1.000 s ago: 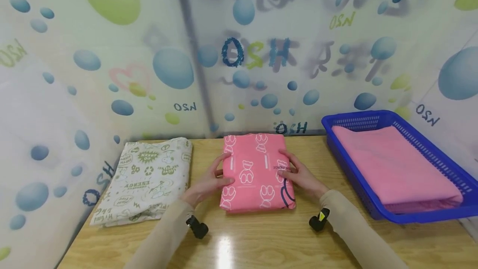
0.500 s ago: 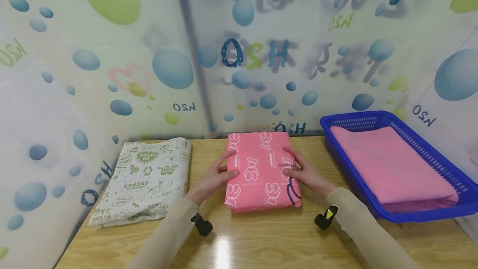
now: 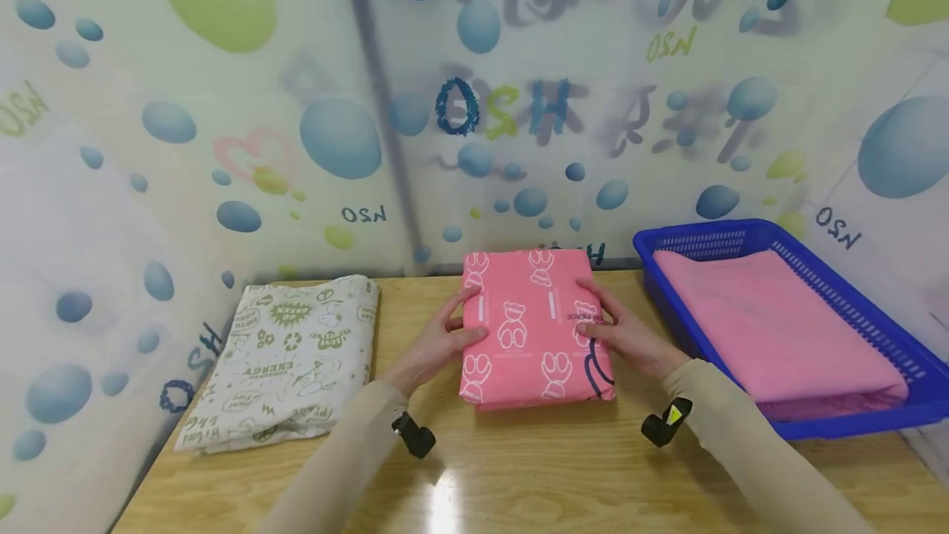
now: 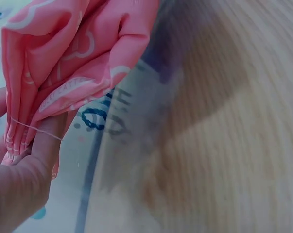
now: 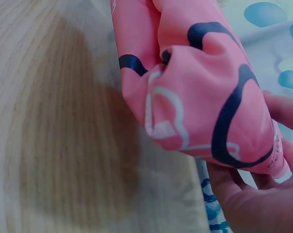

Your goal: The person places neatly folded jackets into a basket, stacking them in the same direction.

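Note:
A folded pink cloth with white bear outlines and a dark looping line is held between both hands, raised over the table. My left hand grips its left side, thumb on top and fingers at the edge. On the opposite side, my right hand holds it the same way. In the left wrist view, the stacked folds of the pink cloth lie between thumb and fingers, with a loose thread across them. The right wrist view shows its bulging folded end and fingers beneath. The cloth's underside is mostly hidden.
A folded white cloth with green print lies on the wooden table at left. To the right stands a blue plastic basket with a plain pink folded cloth inside. A patterned curtain hangs behind the table.
Both hands have carried the folded pink cloth up off the table and to the right, toward the blue basket. The white cloth and basket have stayed in place.

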Demonstrator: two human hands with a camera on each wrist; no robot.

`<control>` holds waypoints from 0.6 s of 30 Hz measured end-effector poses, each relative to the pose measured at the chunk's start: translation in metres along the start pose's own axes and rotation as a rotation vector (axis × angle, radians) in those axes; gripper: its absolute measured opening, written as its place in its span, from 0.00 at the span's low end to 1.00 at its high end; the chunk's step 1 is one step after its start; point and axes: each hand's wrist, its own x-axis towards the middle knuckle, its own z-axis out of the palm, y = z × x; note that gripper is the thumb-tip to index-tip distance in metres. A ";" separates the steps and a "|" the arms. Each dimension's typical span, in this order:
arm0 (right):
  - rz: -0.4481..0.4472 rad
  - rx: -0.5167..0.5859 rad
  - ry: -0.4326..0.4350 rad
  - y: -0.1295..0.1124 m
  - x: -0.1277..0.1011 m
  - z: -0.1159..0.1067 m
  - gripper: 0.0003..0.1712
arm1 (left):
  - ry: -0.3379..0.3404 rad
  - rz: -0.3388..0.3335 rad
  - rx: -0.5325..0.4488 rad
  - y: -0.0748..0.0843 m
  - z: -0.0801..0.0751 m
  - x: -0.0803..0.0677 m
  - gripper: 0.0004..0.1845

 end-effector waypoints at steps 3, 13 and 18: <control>-0.006 0.001 0.013 -0.008 -0.004 -0.005 0.46 | 0.009 0.018 -0.004 0.006 0.006 0.003 0.37; -0.029 -0.065 0.084 -0.022 -0.014 -0.020 0.48 | -0.012 0.056 0.026 0.021 0.020 0.012 0.37; -0.070 -0.071 0.073 -0.026 -0.021 -0.029 0.46 | -0.015 0.058 0.023 0.028 0.030 0.014 0.37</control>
